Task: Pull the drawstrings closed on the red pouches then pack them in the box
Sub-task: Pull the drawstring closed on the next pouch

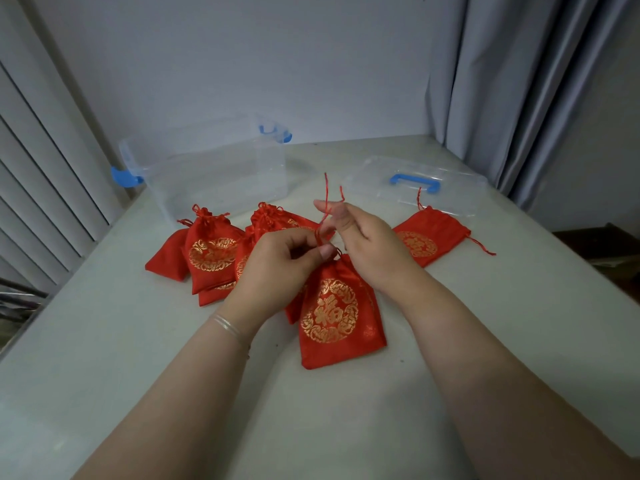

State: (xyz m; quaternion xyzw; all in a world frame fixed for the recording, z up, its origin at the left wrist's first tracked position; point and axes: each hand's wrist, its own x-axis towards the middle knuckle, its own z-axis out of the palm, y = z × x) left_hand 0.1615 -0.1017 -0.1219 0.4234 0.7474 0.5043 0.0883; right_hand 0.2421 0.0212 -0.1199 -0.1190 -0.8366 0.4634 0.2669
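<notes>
Grey tabletop (104, 341), satin pouch (341, 317), thin drawstrings (325, 216)

Red pouches, gold emblems

The pouches (341, 315) are red with round gold patterns and red drawstrings (325, 192); the clear box (214, 174) has blue latches; its lid (415, 188) has a blue handle; the worktop (104, 341) is pale grey.

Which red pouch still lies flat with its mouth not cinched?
The lone pouch on the right, beside the clear lid. Its top edge is straight; the pile's visible tops are gathered.
</notes>
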